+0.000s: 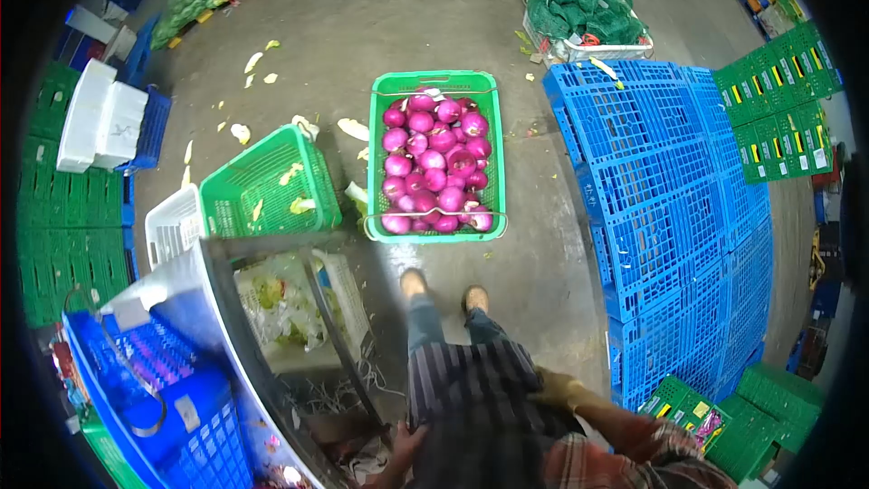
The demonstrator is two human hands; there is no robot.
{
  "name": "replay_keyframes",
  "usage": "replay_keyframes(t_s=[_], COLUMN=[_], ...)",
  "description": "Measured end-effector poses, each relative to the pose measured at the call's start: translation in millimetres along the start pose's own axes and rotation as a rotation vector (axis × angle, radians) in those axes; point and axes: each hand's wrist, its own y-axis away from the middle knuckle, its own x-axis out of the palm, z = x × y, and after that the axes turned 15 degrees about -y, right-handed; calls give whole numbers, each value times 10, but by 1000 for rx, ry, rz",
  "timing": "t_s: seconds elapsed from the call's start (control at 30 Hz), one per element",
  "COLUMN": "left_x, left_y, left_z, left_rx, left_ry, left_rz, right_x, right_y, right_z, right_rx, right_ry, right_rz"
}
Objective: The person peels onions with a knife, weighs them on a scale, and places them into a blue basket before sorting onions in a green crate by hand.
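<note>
My left hand [406,440] hangs low beside the dark striped apron [471,380], close to the metal table's legs. Its fingers are loosely apart and nothing shows in them. At the right side of the apron is my right hand [558,389], somewhat blurred, fingers lying along the cloth with no object visible in them. On the floor ahead of my feet stands a green crate [385,91] filled with purple-red onions [434,158]. Wire handles cross its near and far ends. Neither hand touches the crate.
A green basket [262,172] with leaf scraps and a white basket [174,222] stand left, beside a metal table [217,308] bearing blue crates [195,417]. Blue pallets [670,190] lie right. Green netting [579,7] fills a white crate behind. Leaf scraps [353,129] litter the floor.
</note>
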Motion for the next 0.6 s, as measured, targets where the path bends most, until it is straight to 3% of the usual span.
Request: replay_keyframes(t_s=[0.1, 0.17, 0.23, 0.27, 0.3, 0.4, 0.5, 0.53, 0.6], left_x=[-80, -196, -332, -400, -482, -606, -626, -619, -582], left_y=[-700, -1172, -1969, -2296, -2489, -2997, -3408, -3503, -3622], left_z=[-270, -845, -1299, -1534, -1891, -2654, -3017, -3072, -3104], left_rx=[240, 366, 602, 715, 729, 759, 825, 853, 794], left_ry=[-478, -631, -654, -664, -701, -745, -762, -769, -803], left_rz=[-261, -420, -491, -527, -466, -388, -371, -364, -297], right_x=[80, -5, 252, 548, 721, 557, 583, 491, 677], right_y=[-15, 16, -130, -183, -277, -310, -360, -400, -459], right_z=[12, 426, 197, -81, -271, 178, 340, 548, 303], right_rx=[81, 337, 379, 192, 1, 288, 394, 592, 518], right_ry=[-61, -190, -106, -356, -604, -631, -603, -613, -536], right_rz=[-85, -62, -156, -227, -296, -122, -148, -105, -124])
